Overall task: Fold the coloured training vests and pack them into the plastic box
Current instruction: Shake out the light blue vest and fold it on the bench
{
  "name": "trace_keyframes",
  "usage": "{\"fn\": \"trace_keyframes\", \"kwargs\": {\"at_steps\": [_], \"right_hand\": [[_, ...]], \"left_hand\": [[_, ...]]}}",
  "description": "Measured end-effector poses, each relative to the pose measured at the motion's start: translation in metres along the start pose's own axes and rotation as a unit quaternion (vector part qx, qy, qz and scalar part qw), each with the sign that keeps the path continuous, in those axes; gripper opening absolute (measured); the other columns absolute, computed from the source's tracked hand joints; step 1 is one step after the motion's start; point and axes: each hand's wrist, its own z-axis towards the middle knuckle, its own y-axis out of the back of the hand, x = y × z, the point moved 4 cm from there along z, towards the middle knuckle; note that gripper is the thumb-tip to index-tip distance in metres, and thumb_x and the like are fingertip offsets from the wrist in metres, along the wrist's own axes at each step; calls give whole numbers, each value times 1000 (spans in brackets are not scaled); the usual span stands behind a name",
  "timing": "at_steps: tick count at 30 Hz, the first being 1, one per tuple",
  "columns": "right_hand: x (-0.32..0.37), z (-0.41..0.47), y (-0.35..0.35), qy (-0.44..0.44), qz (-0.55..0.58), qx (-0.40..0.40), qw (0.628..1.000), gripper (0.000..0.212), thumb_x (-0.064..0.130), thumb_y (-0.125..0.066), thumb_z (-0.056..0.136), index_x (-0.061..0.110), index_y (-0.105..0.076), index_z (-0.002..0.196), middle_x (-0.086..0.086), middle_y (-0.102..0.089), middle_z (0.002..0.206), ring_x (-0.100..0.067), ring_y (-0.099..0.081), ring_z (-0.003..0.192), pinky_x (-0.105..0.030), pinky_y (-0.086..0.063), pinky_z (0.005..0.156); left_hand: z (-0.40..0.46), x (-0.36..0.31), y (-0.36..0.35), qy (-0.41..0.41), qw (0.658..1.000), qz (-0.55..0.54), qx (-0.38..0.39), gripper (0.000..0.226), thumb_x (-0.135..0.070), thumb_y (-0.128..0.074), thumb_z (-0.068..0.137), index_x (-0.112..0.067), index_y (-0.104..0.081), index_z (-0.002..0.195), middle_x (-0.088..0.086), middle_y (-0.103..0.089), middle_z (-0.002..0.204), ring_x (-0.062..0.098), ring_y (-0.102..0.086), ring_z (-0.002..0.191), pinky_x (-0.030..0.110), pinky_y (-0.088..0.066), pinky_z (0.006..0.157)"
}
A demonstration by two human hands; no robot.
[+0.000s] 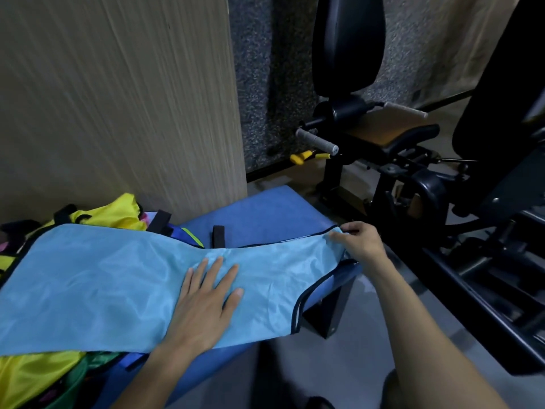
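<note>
Head view: left hand (pixel 206 299) lies flat, fingers spread, pressing the middle of the blue vest (pixel 118 284). Right hand (pixel 358 242) pinches the vest's shoulder strap at right of centre. The vest's long axis runs left to right across the bench (pixel 265 214). More vests (pixel 115 212) lie heaped at the left. No box is visible.

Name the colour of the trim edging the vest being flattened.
Black trim on the light blue vest, head view.

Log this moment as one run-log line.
stage: spreading vest | left hand: flat on light blue vest | right hand: pinches vest's shoulder end | surface: blue bench | plastic box: not visible
</note>
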Motion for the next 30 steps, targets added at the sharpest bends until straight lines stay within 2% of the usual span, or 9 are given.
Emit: {"fn": "trace_keyframes", "kwargs": {"at_steps": [2, 5, 7, 10, 14, 16, 21, 26, 30], "right_hand": [[-1, 3, 8, -12, 16, 12, 1000, 41, 27, -93, 70, 13, -69, 101, -7, -71, 103, -23, -69, 93, -42, -59, 83], [-5, -1, 16, -35, 76, 51, 995, 37, 18, -88, 76, 9, -69, 106, -7, -66, 88, -22, -65, 75, -36, -51, 60], [-5, -5, 20, -43, 115, 64, 990, 27, 16, -82, 84, 8, -69, 105, -1, -55, 68, -15, -51, 55, -29, -40, 49], [-2, -11, 23, -49, 162, 66, 983, 14, 19, -73, 92, 8, -70, 101, 0, -57, 60, -13, -51, 50, -28, -45, 53], [-3, -10, 23, -61, 185, 85, 977, 29, 32, -64, 98, 4, -70, 105, -4, -53, 62, -13, -49, 50, -31, -47, 62], [-1, -9, 25, -54, 198, 88, 975, 30, 30, -63, 99, 1, -68, 104, -1, -46, 57, -10, -42, 45, -26, -43, 54], [2, -11, 28, -44, 204, 105, 972, 23, 28, -70, 96, 6, -65, 92, -6, -41, 65, -16, -39, 54, -40, -37, 71], [10, -15, 34, -2, 111, 87, 990, 35, 38, -70, 94, 4, -70, 89, 5, -54, 57, -12, -51, 54, -34, -47, 63], [23, -28, 38, 104, 36, 88, 990, 50, 53, -68, 90, 3, -71, 93, -9, -63, 73, -11, -57, 71, -31, -46, 72]], "left_hand": [[8, -6, 11, -6, 999, -5, -37, 60, -58, -32, 97, -25, -63, 135, 4, -49, 151, 30, -43, 139, 48, -31, 115], [34, -39, 29, -34, 994, -84, -65, 43, -51, -40, 94, -27, -67, 118, -9, -56, 133, 20, -53, 118, 42, -48, 96], [59, -73, 31, -69, 983, -161, -52, 25, -42, -51, 97, -30, -65, 114, -18, -56, 121, 14, -55, 110, 37, -49, 92], [99, -126, 22, -95, 961, -259, -13, 23, -32, -62, 97, -28, -64, 120, -15, -59, 119, 13, -56, 112, 39, -49, 97], [145, -172, 3, -70, 945, -318, 38, 32, -41, -61, 97, -29, -60, 127, -11, -59, 123, 18, -53, 114, 44, -46, 100], [159, -180, -5, -59, 943, -324, 46, 26, -45, -64, 94, -30, -64, 116, -10, -61, 114, 19, -55, 108, 46, -48, 96], [170, -179, -1, -47, 927, -372, 15, 16, -35, -74, 89, -31, -60, 83, -11, -60, 87, 17, -57, 89, 40, -50, 84], [174, -157, 22, -16, 846, -526, 83, 18, -28, -73, 93, -15, -63, 86, 2, -61, 72, 13, -50, 65, 24, -40, 62], [181, -143, 28, 5, 807, -565, 171, 27, -45, -66, 93, -19, -64, 92, 2, -62, 81, 15, -56, 71, 30, -46, 73]]}}
